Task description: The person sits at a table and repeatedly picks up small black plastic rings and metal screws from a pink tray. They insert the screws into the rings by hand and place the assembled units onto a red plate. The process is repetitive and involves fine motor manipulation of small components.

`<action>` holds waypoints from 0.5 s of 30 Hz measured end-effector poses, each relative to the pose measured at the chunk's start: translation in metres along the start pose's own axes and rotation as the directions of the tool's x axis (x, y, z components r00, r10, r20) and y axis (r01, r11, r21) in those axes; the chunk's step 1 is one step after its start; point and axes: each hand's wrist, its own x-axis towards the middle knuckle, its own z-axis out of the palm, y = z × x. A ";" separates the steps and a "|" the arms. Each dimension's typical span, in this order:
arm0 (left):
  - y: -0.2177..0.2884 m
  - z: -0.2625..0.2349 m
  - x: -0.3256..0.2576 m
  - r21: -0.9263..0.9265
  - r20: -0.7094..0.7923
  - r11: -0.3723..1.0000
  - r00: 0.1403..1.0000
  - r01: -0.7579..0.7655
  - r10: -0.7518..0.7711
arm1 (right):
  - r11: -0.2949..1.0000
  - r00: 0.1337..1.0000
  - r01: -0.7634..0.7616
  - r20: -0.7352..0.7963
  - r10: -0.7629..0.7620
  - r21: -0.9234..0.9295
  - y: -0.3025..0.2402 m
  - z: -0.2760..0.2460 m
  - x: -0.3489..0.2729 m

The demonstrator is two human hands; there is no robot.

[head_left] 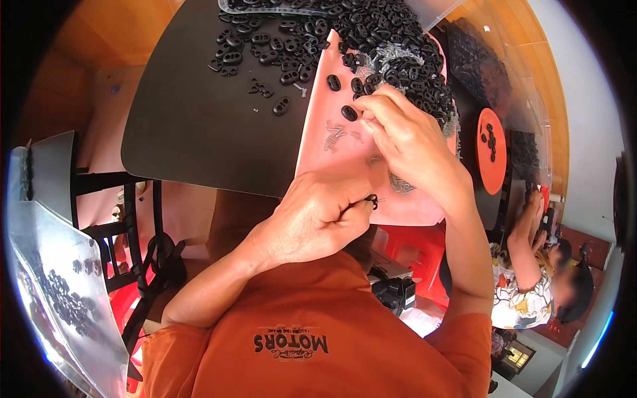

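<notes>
My left hand (325, 215) is closed near the front edge of the pink board (318, 166). Its thumb and finger pinch a small black piece (372, 198), with a thin metal spring apparently at its end. Farther back, the thumb and fingertips of my right hand (408, 136) close on a black oval cord lock (349, 113). A similar cord lock (334, 83) lies just beyond it on the board. Small metal springs (335, 136) are scattered between my hands, and another cluster of springs (401, 184) sits under my right wrist.
A large heap of black cord locks (378, 26) covers the far end. Several loose pieces lie on the dark table (206, 113) to the left. An orange plate (490, 172) holding black parts is at the right. Another person (531, 278) sits beyond it.
</notes>
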 end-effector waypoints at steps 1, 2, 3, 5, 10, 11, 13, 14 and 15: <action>0.000 0.000 0.000 0.003 -0.001 1.000 1.000 -0.003 0.003 | 1.000 1.000 0.001 -0.001 -0.001 0.010 -0.001 0.000 0.000; -0.001 0.000 -0.001 0.007 -0.002 1.000 1.000 -0.005 0.005 | 1.000 1.000 0.002 -0.003 -0.002 0.020 -0.002 0.001 0.001; 0.000 -0.001 -0.001 0.007 -0.004 1.000 1.000 -0.009 0.009 | 1.000 1.000 0.004 -0.004 -0.004 0.030 -0.003 0.002 0.002; 0.001 -0.002 -0.001 0.008 -0.004 1.000 1.000 -0.017 0.017 | 1.000 1.000 0.012 0.008 -0.012 -0.025 -0.003 0.007 0.006; 0.000 0.000 -0.001 0.016 -0.022 1.000 0.999 -0.023 0.023 | 0.994 0.998 0.013 0.060 -0.007 -0.111 -0.005 0.010 0.018; 0.000 0.000 -0.001 0.018 -0.024 0.999 0.999 -0.027 0.027 | 0.995 0.997 0.013 0.072 -0.005 -0.102 -0.005 0.009 0.021; -0.002 0.001 -0.002 0.015 -0.022 1.000 1.000 -0.019 0.020 | 0.997 0.995 -0.009 0.099 0.016 -0.076 -0.005 0.006 0.026; -0.002 0.001 -0.002 0.013 -0.020 1.000 1.000 -0.016 0.016 | 0.998 0.993 -0.030 0.114 0.037 -0.059 -0.005 0.003 0.027; -0.002 0.001 -0.002 0.009 -0.017 1.000 1.000 -0.014 0.014 | 0.998 0.990 -0.051 0.130 0.056 -0.042 -0.004 0.002 0.028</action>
